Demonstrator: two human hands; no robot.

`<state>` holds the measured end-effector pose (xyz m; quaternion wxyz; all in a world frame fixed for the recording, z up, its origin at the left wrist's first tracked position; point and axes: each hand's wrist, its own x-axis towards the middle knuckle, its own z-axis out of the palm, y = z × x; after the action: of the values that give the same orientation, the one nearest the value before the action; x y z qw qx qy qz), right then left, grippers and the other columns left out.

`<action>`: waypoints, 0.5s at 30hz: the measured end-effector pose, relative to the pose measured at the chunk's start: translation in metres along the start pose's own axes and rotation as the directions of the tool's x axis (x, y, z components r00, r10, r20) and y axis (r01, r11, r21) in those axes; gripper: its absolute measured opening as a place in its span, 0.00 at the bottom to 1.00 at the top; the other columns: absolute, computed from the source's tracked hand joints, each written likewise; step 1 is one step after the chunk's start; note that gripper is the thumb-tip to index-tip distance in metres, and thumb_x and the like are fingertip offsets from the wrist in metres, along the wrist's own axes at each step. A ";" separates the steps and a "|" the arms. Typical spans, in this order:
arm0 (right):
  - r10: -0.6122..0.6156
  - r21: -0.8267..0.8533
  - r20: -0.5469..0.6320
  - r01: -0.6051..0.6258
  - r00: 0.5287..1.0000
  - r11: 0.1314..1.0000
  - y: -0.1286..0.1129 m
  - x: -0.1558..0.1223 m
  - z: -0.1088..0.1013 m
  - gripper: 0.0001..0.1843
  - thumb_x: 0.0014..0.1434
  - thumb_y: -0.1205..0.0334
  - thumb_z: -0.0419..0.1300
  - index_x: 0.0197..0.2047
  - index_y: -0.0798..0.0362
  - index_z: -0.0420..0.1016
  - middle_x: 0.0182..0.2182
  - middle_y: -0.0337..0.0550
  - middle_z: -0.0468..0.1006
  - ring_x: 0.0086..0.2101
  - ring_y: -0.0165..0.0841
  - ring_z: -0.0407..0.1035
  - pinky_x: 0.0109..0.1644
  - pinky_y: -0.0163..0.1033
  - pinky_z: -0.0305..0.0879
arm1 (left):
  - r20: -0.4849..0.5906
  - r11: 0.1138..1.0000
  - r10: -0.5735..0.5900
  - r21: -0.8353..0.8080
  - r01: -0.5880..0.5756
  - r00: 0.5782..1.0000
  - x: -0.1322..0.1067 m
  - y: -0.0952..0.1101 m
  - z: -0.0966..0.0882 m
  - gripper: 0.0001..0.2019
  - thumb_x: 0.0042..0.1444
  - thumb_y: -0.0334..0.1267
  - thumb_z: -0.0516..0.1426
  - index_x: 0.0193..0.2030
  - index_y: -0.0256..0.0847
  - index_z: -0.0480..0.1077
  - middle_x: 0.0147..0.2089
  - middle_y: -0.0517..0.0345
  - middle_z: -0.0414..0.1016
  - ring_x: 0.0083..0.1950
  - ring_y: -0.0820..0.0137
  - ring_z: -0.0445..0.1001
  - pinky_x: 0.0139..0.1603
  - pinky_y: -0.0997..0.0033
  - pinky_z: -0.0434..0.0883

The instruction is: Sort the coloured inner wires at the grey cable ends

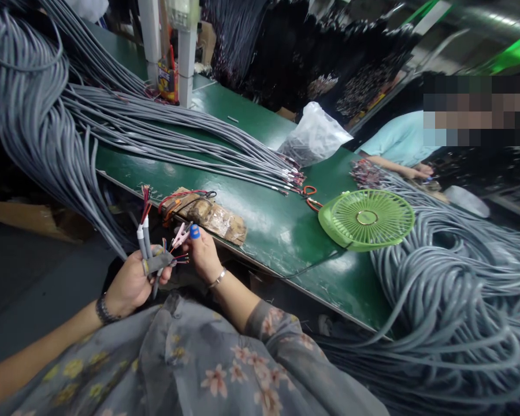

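In left hand (134, 279): grey cables (147, 240), gripped by curled fingers off near edge of tabletop (281, 242) | in right hand (204, 254): pink tool (181, 236), pinched by closed fingers | possible nicks in coloured wires (145, 203) from tool slip

A green fan (367, 218) and plastic bag (315, 134) on a table (281, 231)

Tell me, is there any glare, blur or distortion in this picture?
In the head view: pale glare on the green table; the cable coil at lower right looks soft; blocky pixels hide part of the co-worker; the edges seem stretched, wide-angle style.
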<state>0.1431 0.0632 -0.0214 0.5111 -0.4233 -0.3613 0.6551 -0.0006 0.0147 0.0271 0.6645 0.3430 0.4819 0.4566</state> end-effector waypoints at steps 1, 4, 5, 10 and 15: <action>0.040 0.029 0.025 -0.040 0.999 0.999 0.000 0.001 0.001 0.32 0.55 0.28 0.66 0.30 0.52 0.77 0.22 0.38 0.73 0.26 0.30 0.64 0.31 0.35 0.64 | 0.003 1.000 0.005 0.003 -0.005 1.000 0.000 -0.001 0.000 0.19 0.35 0.50 0.74 0.20 0.41 0.73 0.15 0.61 0.70 0.17 0.75 0.62 0.20 0.72 0.55; 0.155 0.147 0.086 -0.166 0.984 0.975 -0.002 0.004 0.006 0.31 0.56 0.28 0.66 0.34 0.52 0.79 0.25 0.40 0.76 0.28 0.31 0.68 0.32 0.36 0.68 | 0.010 1.000 0.006 0.014 -0.006 1.000 0.000 -0.003 0.001 0.18 0.36 0.49 0.73 0.19 0.41 0.73 0.15 0.60 0.70 0.17 0.75 0.63 0.20 0.72 0.57; 0.172 0.182 0.080 -0.184 0.982 0.966 -0.003 0.005 0.008 0.30 0.56 0.29 0.67 0.34 0.52 0.79 0.25 0.40 0.76 0.28 0.31 0.69 0.33 0.36 0.69 | 0.014 1.000 0.000 0.018 0.000 1.000 0.000 -0.003 0.002 0.19 0.36 0.50 0.74 0.19 0.41 0.72 0.15 0.60 0.70 0.17 0.75 0.63 0.20 0.72 0.57; 0.231 0.270 0.046 -0.234 0.972 0.934 -0.007 0.004 0.012 0.29 0.56 0.32 0.69 0.32 0.52 0.78 0.26 0.41 0.78 0.28 0.30 0.71 0.32 0.34 0.70 | 0.002 0.999 -0.049 0.022 0.049 0.999 -0.001 -0.003 0.006 0.21 0.33 0.51 0.75 0.17 0.41 0.71 0.15 0.60 0.69 0.17 0.75 0.63 0.21 0.73 0.59; 0.279 0.260 0.136 -0.306 0.951 0.916 -0.010 -0.001 0.006 0.30 0.62 0.30 0.62 0.34 0.52 0.77 0.27 0.41 0.78 0.28 0.30 0.69 0.30 0.32 0.69 | -0.014 0.999 -0.034 0.023 0.034 0.999 -0.010 -0.005 0.004 0.20 0.34 0.50 0.75 0.17 0.41 0.72 0.14 0.60 0.69 0.18 0.74 0.63 0.20 0.72 0.58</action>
<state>0.1409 0.0645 -0.0098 0.4436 -0.3645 -0.2228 0.7879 0.0036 0.0037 0.0272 0.6648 0.3392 0.4976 0.4420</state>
